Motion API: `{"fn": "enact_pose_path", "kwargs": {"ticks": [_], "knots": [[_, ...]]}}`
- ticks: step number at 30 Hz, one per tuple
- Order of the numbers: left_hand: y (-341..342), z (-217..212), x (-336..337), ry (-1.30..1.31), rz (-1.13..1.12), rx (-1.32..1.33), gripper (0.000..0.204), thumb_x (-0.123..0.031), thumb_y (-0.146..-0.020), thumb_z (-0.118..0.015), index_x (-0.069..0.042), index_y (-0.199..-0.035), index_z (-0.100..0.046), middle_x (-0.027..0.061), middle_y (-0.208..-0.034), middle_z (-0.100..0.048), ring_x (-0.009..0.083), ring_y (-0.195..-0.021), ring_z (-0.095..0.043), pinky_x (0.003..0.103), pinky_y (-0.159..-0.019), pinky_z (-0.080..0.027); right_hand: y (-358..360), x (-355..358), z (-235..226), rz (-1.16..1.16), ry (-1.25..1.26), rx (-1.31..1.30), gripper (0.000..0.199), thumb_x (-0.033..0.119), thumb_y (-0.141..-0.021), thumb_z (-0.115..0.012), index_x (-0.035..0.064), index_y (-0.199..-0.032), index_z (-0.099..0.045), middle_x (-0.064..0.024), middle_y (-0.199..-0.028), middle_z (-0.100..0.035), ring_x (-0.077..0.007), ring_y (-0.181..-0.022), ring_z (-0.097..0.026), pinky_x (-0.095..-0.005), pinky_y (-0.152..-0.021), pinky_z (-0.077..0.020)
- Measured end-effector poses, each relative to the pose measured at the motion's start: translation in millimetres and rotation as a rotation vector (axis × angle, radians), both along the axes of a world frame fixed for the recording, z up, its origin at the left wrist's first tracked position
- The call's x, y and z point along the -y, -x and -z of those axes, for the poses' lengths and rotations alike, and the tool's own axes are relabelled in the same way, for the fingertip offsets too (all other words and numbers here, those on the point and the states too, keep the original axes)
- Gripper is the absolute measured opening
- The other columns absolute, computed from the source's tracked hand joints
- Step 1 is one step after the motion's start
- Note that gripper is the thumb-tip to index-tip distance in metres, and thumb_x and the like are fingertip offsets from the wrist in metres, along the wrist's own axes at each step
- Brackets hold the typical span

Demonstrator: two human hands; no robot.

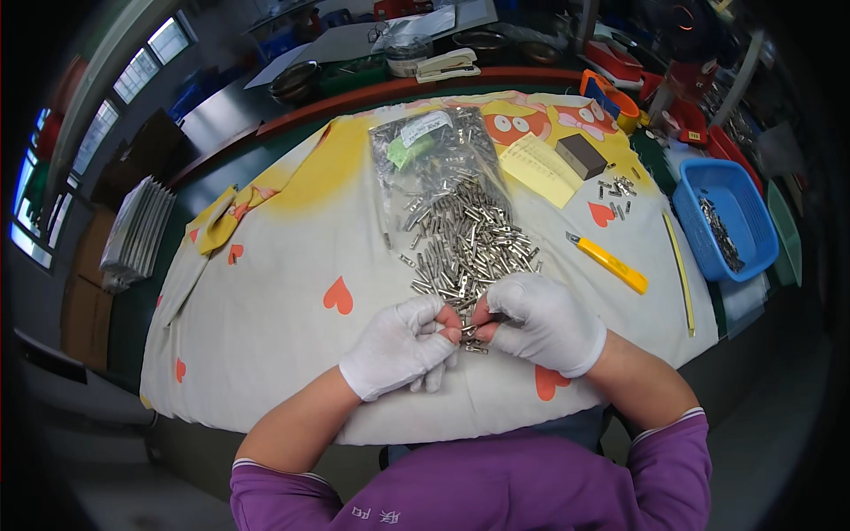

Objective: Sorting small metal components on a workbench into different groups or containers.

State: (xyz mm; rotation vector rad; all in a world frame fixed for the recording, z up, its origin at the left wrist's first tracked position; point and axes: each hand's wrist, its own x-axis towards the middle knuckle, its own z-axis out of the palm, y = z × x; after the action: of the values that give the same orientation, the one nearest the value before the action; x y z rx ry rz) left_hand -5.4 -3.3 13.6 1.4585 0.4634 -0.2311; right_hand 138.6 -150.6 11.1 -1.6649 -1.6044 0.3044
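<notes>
A pile of small silvery metal parts (474, 243) spreads from the mouth of a clear plastic bag (390, 190) over the cloth. At the near end of that pile my two hands meet, both in white gloves with bare fingertips. My left hand (398, 345) pinches a small metal part (467, 330) between thumb and finger. From the other side my right hand (544, 323) closes thumb and forefinger at the same part; whether it grips that one or another cannot be made out. A few loose parts lie just below the fingertips.
Right of the pile lie a yellow utility knife (611, 264), yellow paper (540, 170), a dark block (581, 157) and a yellow strip (679, 274). A blue basket (726, 221) holds more metal parts. Stacked white sheets (137, 232) stand far left; a stapler (448, 65) sits at the back.
</notes>
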Motion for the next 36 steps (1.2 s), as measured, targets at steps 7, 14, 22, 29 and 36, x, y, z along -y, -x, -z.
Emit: {"fn": "enact_pose_path", "kwargs": {"ticks": [7, 14, 22, 29, 36], "knots": [[-1.5, -1.5, -0.8, 0.041, -0.005, -0.022, 0.011, -0.017, -0.091, -0.049, -0.007, -0.09, -0.05, 0.0045, -0.067, -0.057, 0.0077, -0.042, -0.051, 0.019, -0.032, -0.033, -5.0, -2.9, 9.6, -0.033, -0.116, 0.019, 0.018, 0.001, -0.067, -0.07, 0.0065, -0.079, -0.058, -0.008, -0.071, -0.057, -0.0263, -0.069, -0.057, -0.0338, -0.059, -0.0451], [-0.8, 4.2, -8.1, 0.18, 0.054, 0.008, 0.017, -0.022, -0.093, -0.045, -0.006, -0.088, -0.048, 0.0047, -0.065, -0.057, 0.0081, -0.04, -0.051, 0.019, -0.031, -0.032, -6.7, -5.7, 2.8, -0.105, -0.113, 0.05, 0.015, 0.005, -0.066, -0.069, 0.0046, -0.076, -0.059, -0.0113, -0.072, -0.057, -0.0305, -0.07, -0.056, -0.0381, -0.06, -0.0452], [1.5, 4.2, 0.5, 0.068, 0.024, 0.024, 0.026, -0.028, -0.096, -0.039, -0.006, -0.086, -0.049, 0.003, -0.062, -0.054, 0.0079, -0.037, -0.045, 0.02, -0.032, -0.032, -2.3, -2.6, 7.4, 0.022, -0.102, 0.025, 0.011, 0.01, -0.072, -0.067, 0.0055, -0.079, -0.061, -0.0101, -0.074, -0.058, -0.0286, -0.071, -0.058, -0.0363, -0.063, -0.0467], [2.4, 6.6, 0.6, 0.071, 0.016, 0.033, 0.028, -0.03, -0.097, -0.039, -0.007, -0.085, -0.049, 0.0027, -0.06, -0.053, 0.0076, -0.037, -0.045, 0.021, -0.032, -0.033, -0.9, -3.2, 9.5, 0.041, -0.105, 0.034, 0.01, 0.011, -0.073, -0.067, 0.0059, -0.08, -0.062, -0.0094, -0.073, -0.059, -0.0279, -0.072, -0.058, -0.0364, -0.063, -0.0469], [1.5, 11.4, -1.2, 0.127, -0.011, 0.039, 0.029, -0.033, -0.096, -0.04, -0.007, -0.088, -0.049, 0.0039, -0.065, -0.056, 0.0083, -0.039, -0.048, 0.021, -0.033, -0.034, -1.1, -4.6, 10.9, 0.034, -0.149, 0.034, 0.01, 0.011, -0.073, -0.067, 0.0062, -0.079, -0.062, -0.0092, -0.073, -0.059, -0.0283, -0.07, -0.057, -0.0372, -0.062, -0.0464]]}}
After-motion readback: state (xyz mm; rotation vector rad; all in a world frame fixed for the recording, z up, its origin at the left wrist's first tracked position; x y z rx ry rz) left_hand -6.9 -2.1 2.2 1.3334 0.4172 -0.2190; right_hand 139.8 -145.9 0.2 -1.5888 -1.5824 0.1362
